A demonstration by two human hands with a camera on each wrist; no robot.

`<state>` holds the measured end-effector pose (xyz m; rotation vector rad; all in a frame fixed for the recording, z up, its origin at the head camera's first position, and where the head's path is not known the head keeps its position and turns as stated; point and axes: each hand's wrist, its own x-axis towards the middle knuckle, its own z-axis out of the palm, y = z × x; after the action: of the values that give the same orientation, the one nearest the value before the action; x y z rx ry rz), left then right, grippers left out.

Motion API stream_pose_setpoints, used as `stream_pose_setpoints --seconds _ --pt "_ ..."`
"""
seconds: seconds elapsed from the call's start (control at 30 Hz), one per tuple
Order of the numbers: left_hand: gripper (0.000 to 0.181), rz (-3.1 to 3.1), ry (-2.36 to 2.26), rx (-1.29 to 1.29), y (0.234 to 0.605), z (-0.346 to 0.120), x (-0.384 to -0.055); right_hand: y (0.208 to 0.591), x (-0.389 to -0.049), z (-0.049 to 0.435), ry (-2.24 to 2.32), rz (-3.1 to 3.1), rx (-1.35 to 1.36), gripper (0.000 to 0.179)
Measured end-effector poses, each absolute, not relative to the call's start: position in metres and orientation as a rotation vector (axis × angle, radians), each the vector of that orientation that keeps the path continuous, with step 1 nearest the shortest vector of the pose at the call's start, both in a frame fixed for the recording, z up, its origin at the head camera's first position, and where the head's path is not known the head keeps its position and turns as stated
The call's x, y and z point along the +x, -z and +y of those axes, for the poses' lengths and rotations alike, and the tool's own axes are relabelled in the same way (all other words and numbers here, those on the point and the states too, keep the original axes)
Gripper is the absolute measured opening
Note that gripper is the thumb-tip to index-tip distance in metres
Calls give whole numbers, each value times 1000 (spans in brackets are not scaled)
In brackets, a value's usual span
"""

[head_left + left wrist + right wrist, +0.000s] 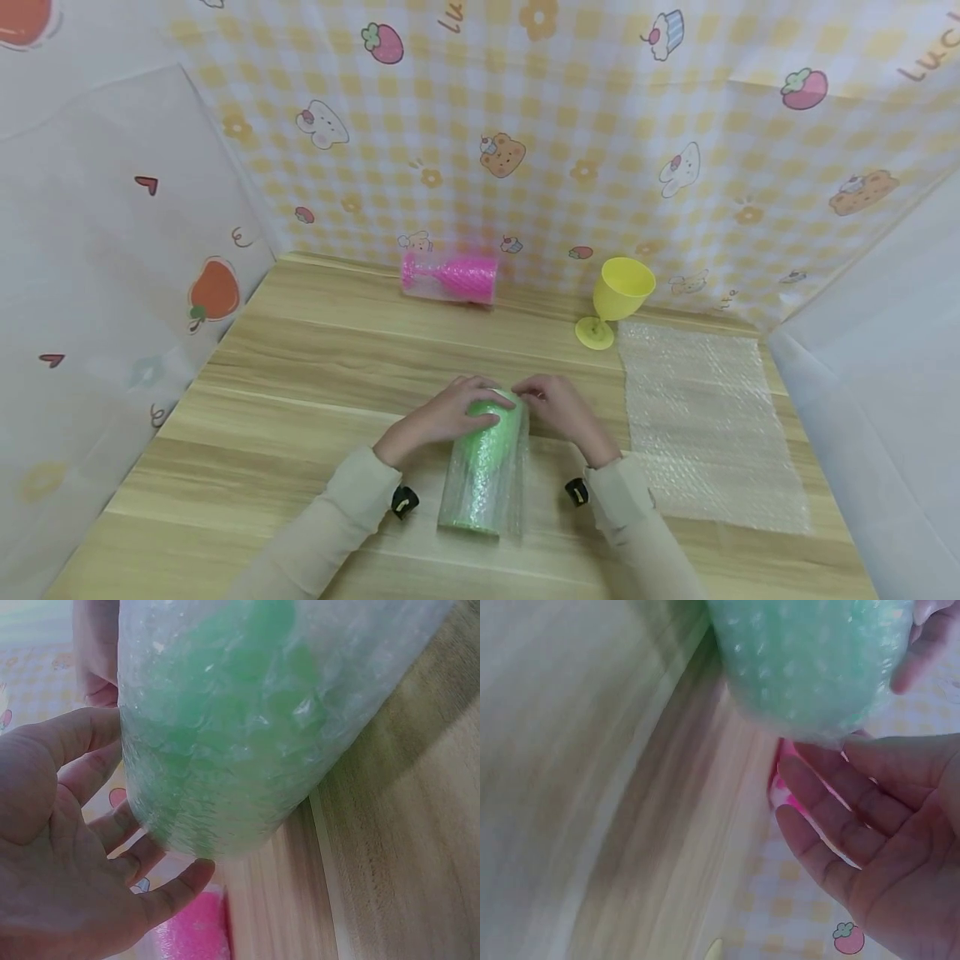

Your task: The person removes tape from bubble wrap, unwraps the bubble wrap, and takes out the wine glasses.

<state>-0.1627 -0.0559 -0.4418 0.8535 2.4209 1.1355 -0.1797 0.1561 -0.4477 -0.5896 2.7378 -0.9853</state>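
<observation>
A green goblet (pixel 486 450) lies on its side, rolled in clear bubble wrap (pixel 514 483), its cup end away from me. My left hand (pixel 450 410) holds the cup end, thumb over the top and fingers spread along the side and far end. At the right of that same end, my right hand (pixel 557 406) pinches the wrap's edge between thumb and index finger. Its other fingers (pixel 810 847) hang loosely beneath, off the roll. The goblet's foot points toward me, near the front of the table.
A pink goblet (pixel 467 277) in bubble wrap lies near the back wall. To its right stands an unwrapped yellow goblet (pixel 624 287). A flat sheet of bubble wrap (pixel 705 425) covers the table's right side. Printed cloth (pixel 450 108) hangs behind the wooden table (pixel 300 367).
</observation>
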Motion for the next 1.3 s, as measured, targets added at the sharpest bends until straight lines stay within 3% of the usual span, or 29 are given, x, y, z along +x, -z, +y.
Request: stream_pose_setpoints --seconds 0.53,1.1,1.3 --pt "28 2423 -1132 847 442 -55 -162 443 -191 154 478 2838 -762 11" --pt "29 2430 -1134 847 444 -53 -160 482 -192 181 331 2847 -483 12" --pt "29 2412 -1157 849 444 -55 -160 484 -192 187 536 2799 -453 8"
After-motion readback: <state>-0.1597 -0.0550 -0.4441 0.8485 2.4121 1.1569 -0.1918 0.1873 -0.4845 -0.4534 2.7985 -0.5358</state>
